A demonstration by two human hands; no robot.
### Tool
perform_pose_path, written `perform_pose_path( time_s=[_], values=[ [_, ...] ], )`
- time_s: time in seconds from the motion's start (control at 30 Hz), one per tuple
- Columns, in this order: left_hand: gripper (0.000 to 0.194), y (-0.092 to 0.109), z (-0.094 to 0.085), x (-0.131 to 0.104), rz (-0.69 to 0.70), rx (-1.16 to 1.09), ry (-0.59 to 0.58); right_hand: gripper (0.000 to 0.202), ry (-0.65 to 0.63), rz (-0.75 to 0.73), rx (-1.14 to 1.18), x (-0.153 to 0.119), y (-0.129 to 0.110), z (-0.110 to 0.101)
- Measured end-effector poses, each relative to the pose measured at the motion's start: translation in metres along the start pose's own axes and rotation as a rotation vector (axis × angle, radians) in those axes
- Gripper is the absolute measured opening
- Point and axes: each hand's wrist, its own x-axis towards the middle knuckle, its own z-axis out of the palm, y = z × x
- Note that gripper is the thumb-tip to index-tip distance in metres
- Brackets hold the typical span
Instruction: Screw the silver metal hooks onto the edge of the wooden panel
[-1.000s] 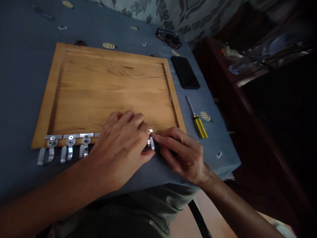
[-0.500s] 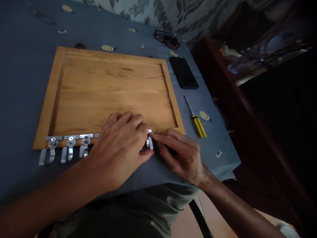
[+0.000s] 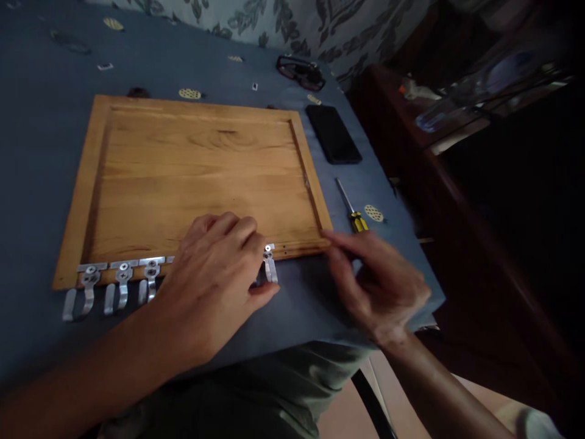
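Observation:
A framed wooden panel (image 3: 210, 164) lies flat, with a row of silver metal hooks (image 3: 124, 280) screwed along its near rail. My left hand (image 3: 214, 280) curls over that rail and grips the rightmost metal hook (image 3: 270, 266), its thumb at the hook's lower end; the fingers cover the middle of the row. A screw head shows on that hook's plate. My right hand (image 3: 379, 280) is apart from the hook, beyond the panel's near right corner, forefinger stretched out and thumb apart, with nothing visible in it. Just past it lies a yellow and black screwdriver (image 3: 358, 221), its handle partly hidden.
A black phone (image 3: 333, 134) lies right of the panel, and dark-framed glasses (image 3: 300, 73) rest farther back. The blue patterned cloth (image 3: 27, 183) covers the table. A dark wooden cabinet (image 3: 439, 183) stands along the right side. Two small holes mark the rail right of the last hook.
My right hand has left the hook and moved right towards the screwdriver, its fingers parting. My left hand stays at the hook. The whole view has shifted slightly.

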Motion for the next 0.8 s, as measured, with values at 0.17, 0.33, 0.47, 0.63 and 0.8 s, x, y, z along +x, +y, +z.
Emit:
perform_pose_path(
  time_s=[0.17, 0.33, 0.47, 0.63, 0.8],
  values=[
    [0.025, 0.001, -0.004, 0.002, -0.039, -0.025, -0.074, 0.030, 0.076, 0.129, -0.411, -0.012, 0.041, -0.022],
    [0.023, 0.001, -0.004, 0.004, -0.044, -0.017, -0.082, 0.033, -0.053, 0.228, -0.430, -0.034, 0.065, -0.028],
    [0.025, 0.001, -0.001, 0.002, -0.026, -0.008, -0.037, 0.027, -0.042, 0.245, -0.362, -0.040, 0.065, -0.029],
    [0.025, 0.000, -0.002, 0.000, -0.024, -0.009, -0.058, 0.019, 0.251, 0.405, -0.264, -0.029, 0.057, -0.037],
    [0.025, -0.001, -0.001, 0.001, -0.019, -0.009, -0.052, 0.028, 0.734, 0.374, -0.041, -0.007, 0.029, -0.042]
  ],
)
